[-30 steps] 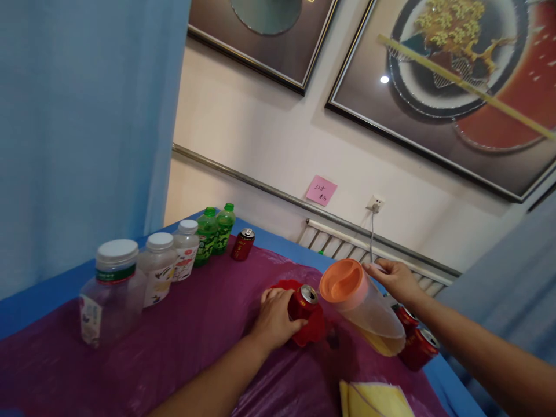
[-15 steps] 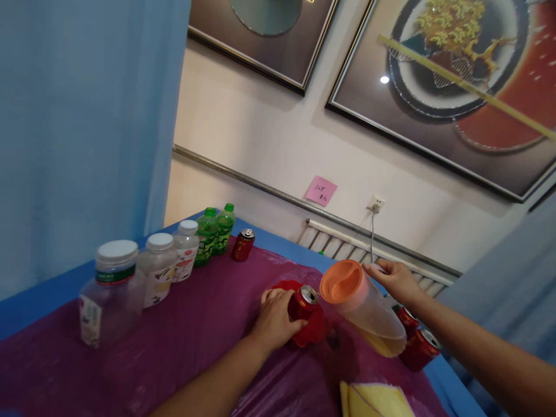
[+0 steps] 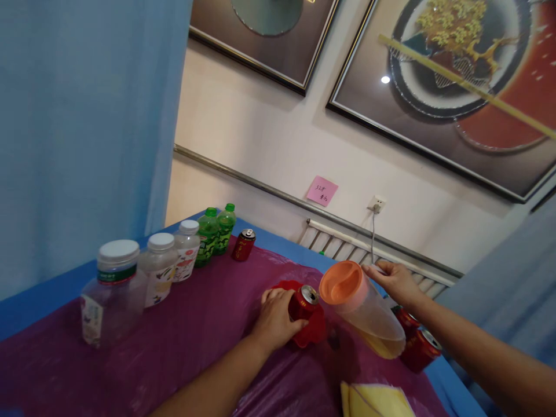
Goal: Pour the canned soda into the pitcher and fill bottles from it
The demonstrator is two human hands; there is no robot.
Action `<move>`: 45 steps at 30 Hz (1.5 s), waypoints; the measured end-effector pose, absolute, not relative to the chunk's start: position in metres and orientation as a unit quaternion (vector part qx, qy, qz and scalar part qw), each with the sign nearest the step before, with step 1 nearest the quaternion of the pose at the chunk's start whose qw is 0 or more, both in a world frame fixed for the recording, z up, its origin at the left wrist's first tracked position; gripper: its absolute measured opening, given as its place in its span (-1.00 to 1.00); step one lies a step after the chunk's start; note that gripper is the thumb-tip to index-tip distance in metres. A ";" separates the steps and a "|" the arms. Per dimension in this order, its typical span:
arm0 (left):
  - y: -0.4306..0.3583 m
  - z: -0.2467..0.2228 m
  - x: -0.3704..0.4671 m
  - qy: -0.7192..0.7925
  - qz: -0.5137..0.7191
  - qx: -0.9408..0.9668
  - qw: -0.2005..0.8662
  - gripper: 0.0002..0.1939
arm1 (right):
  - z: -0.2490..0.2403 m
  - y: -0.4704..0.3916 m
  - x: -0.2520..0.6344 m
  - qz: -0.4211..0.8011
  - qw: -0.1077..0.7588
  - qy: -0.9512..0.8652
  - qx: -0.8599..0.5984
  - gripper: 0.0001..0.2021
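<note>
Head view: toward the table's (image 3: 278, 244) right edge, can (image 3: 300, 306) is clasped by left fingers (image 3: 299, 326), tilted, unemptied jug (image 3: 369, 315) by right fingers (image 3: 374, 273).

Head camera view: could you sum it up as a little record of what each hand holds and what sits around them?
Left hand: around an opened red can
Right hand: holding the handle of a clear pitcher
Pitcher: tilted, orange lid towards the can, yellowish liquid low inside
Under the can: red dish
Left side: three white-capped containers, two green bottles, dark red can
Near edge: yellow cloth
Table covering: purple sheet
</note>
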State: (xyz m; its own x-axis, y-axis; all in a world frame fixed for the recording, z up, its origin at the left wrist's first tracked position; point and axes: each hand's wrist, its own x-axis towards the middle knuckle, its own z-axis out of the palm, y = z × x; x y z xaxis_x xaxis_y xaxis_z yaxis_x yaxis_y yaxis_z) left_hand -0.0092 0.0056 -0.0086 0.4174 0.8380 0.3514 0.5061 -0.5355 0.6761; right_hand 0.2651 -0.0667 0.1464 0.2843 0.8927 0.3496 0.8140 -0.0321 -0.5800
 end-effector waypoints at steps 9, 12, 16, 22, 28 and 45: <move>0.005 -0.009 -0.009 0.418 0.344 0.806 0.242 -0.44 | 0.141 -0.067 0.266 0.058 0.365 -0.591 -0.717 -0.41; 0.006 -0.009 -0.009 0.418 0.342 0.806 0.243 -0.42 | 0.141 -0.067 0.267 0.056 0.366 -0.591 -0.717 -0.41; 0.005 -0.008 -0.009 0.417 0.343 0.806 0.244 -0.40 | 0.142 -0.067 0.267 0.059 0.367 -0.590 -0.716 -0.41; 0.004 -0.007 -0.009 0.419 0.341 0.805 0.243 -0.41 | 0.143 -0.068 0.264 0.062 0.368 -0.589 -0.717 -0.41; 0.004 -0.007 -0.010 0.419 0.341 0.806 0.243 -0.42 | 0.143 -0.068 0.265 0.054 0.365 -0.600 -0.710 -0.39; 0.004 -0.006 -0.010 0.421 0.336 0.806 0.246 -0.43 | 0.143 -0.068 0.262 0.052 0.367 -0.595 -0.713 -0.40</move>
State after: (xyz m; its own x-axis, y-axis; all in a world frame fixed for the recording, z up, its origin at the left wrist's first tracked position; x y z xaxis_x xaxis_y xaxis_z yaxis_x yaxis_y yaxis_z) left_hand -0.0097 0.0039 -0.0063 0.4194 0.8441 0.3341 0.5137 -0.5241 0.6793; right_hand 0.2615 -0.0680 0.1435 0.2876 0.8867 0.3621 0.8098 -0.0232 -0.5863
